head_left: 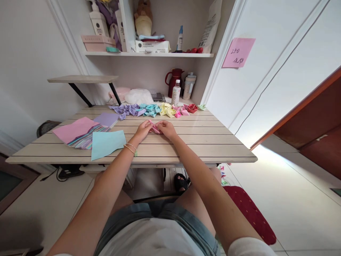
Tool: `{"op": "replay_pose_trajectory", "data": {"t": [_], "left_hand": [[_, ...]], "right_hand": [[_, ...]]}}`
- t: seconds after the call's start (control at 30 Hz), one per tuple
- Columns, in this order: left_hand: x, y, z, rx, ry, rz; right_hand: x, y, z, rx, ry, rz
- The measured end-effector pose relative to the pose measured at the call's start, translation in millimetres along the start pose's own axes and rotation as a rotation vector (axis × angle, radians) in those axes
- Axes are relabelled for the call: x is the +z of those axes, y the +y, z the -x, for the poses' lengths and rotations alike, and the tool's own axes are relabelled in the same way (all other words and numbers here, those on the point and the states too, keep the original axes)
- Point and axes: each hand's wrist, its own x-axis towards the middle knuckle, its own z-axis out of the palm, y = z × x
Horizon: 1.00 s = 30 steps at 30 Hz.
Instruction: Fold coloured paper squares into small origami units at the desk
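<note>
Both my hands pinch one small folded piece of pink paper [154,127] above the middle of the desk. My left hand [144,129] grips its left side, fingers closed. On its right side, my right hand [166,128] is closed too; the fingers partly hide the folds. Just behind lies a row of folded paper pieces: purple ones [129,110], light blue ones [150,109], yellow ones [167,109], pink ones [182,110], a red one [192,108] and a pale green one [201,107]. To the left are a light blue sheet [108,144] and a pink sheet [76,131].
The pink sheet lies on a fanned stack of coloured paper [89,138], beside a purple pad [106,119]. A small raised shelf [82,79] stands at the desk's back left. A bottle [176,92], a red jug [175,80] and a tumbler [189,86] stand behind the row.
</note>
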Motion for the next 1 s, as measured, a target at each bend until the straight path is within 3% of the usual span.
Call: {"op": "replay_pose_trajectory", "data": {"t": [0.17,0.43,0.73,1.0], "left_hand": [[0.9,-2.3,-1.8,0.015,-0.009,-0.048],[0.0,-5.4,-2.3,0.072,-0.149,-0.047],[0.6,-2.1,2.0,0.049,-0.068,-0.069],[0.0,-2.6,-0.9,0.039,0.013,-0.087]], "right_hand": [[-1.9,-1.1,2.0,-0.014,0.019,0.162],[-1.5,0.1,0.4,-0.012,0.012,0.140],[-0.5,1.2,0.2,-0.007,0.075,0.080],[-2.9,-3.9,0.7,-0.077,0.143,0.198]]}}
